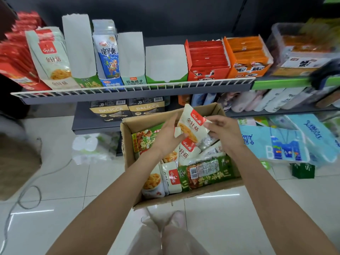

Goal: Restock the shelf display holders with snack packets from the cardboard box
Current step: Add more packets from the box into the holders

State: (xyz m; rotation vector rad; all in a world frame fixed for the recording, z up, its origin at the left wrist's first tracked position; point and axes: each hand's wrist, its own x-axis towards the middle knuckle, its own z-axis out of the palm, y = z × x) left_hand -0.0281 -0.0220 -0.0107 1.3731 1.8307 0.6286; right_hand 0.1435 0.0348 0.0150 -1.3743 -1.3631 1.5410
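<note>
An open cardboard box [128, 144] stands on the floor below the shelf, filled with several white and green snack packets [207, 172]. Above the box, a white packet with a red label [191, 126] is held between both hands. My left hand [166, 138] grips its lower left edge. My right hand [223, 131] pinches its upper right corner. On the shelf, a holder at the left [50, 57] holds matching white packets. Beside it stand empty white holders [78, 46], [131, 56], [165, 63], and a holder with blue packets [107, 50].
A white wire rail [132, 87] runs along the shelf front. Red [207, 57] and orange [248, 54] snack boxes sit at the right. Tissue packs [287, 142] lie right of the box, bottled water [92, 146] to its left. A cable [27, 196] loops across the tiled floor.
</note>
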